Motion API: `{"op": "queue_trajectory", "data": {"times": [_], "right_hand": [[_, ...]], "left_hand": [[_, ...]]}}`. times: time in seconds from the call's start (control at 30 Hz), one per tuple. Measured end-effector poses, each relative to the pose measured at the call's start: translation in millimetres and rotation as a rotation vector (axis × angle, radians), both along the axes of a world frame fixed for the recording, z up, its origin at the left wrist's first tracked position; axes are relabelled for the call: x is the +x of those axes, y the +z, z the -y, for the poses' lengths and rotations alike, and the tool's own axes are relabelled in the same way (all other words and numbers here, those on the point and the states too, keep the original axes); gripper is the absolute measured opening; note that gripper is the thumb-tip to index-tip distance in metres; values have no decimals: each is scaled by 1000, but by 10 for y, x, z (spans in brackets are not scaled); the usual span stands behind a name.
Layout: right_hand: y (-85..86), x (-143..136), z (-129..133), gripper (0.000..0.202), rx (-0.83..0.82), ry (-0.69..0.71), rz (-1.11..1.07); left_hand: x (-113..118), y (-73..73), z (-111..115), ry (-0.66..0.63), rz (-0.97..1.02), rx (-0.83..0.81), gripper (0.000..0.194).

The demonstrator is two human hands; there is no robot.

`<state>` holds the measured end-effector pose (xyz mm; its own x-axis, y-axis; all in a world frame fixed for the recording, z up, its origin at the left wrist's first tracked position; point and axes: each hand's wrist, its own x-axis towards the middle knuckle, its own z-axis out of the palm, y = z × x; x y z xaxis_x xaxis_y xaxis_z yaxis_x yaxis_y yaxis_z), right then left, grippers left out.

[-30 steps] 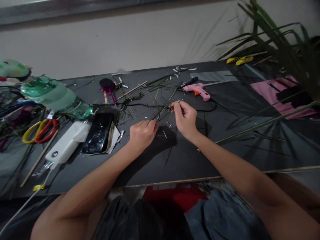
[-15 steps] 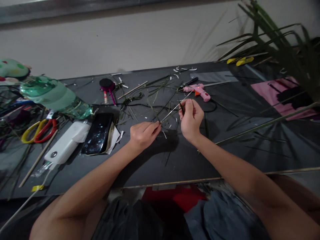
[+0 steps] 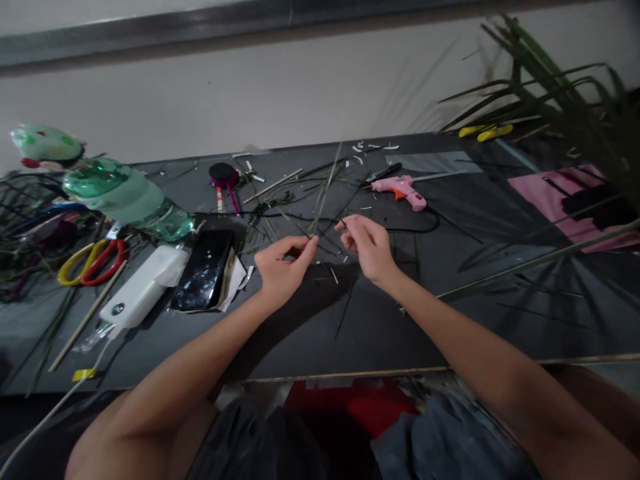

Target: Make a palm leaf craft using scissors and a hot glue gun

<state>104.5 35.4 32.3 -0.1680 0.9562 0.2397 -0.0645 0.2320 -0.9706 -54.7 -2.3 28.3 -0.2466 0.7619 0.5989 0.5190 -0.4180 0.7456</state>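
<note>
My left hand (image 3: 285, 267) is closed in a pinch above the dark table, fingertips on the lower end of a thin pale strip (image 3: 327, 190). That strip sticks up and away from me, slightly blurred. Just right of it, my right hand (image 3: 365, 248) is also pinched, with a thin dark leaf strip (image 3: 343, 221) barely showing at its fingertips. A small gap separates the two hands. Beyond my right hand lies a pink glue gun (image 3: 400, 190) with an orange trigger. Cut leaf strips and white scraps (image 3: 334, 275) are scattered under and behind my hands.
Left of my hands lie a black phone (image 3: 204, 270), a white power bank (image 3: 143, 287), red and yellow scissors (image 3: 103, 263) and a green plastic bottle (image 3: 127, 193). A black-topped purple item (image 3: 223, 175) stands behind. Long palm leaves (image 3: 555, 93) and pink cloth (image 3: 540, 200) are at right.
The pale strip has swung from slanting across past my right hand to pointing upward from my left. My right hand has moved left and down, nearer the left. The view has shifted slightly.
</note>
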Motion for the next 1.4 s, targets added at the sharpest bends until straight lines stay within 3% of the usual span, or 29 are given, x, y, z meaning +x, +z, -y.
{"op": "queue_trajectory", "data": {"times": [0.17,0.27,0.33,0.43,0.5,0.77,0.83,0.87,0.93,1.03,1.1,1.2,1.3,1.4], "right_hand": [[65,89,14,38,247,124,428],[162,174,-31,36,282,295,562],[245,253,-82,36,185,495,616],[364,401,-160,36,-85,848,658],[420,509,-201,34,-227,956,665],[578,963,-264,31,-288,1038,841],[570,1009,-279,27,-232,971,865],[548,987,-283,27,-172,875,867],[477,829,-259,37,-15,555,802],[364,365,-109,37,178,91,564],[325,40,47,32,189,124,490],[331,-230,256,33,186,182,615],[347,-191,344,23,183,219,742],[335,-31,329,22,26,445,617]], "left_hand": [[-95,-14,-175,-4,385,-158,23],[-164,-65,-277,-4,496,-182,24],[-196,-84,-320,22,519,-186,25],[-222,-76,-355,50,552,-177,25],[-229,-57,-362,55,590,-180,23],[-234,-45,-351,37,607,-185,21],[-228,-44,-335,34,568,-164,21],[-219,-38,-320,35,541,-152,21],[-191,-20,-273,33,463,-128,22],[-138,10,-185,10,358,-120,25],[-116,20,-142,-14,346,-132,27],[-115,19,-129,-19,361,-143,29],[-135,13,-159,20,353,-133,29],[-147,19,-184,33,333,-140,27]]}}
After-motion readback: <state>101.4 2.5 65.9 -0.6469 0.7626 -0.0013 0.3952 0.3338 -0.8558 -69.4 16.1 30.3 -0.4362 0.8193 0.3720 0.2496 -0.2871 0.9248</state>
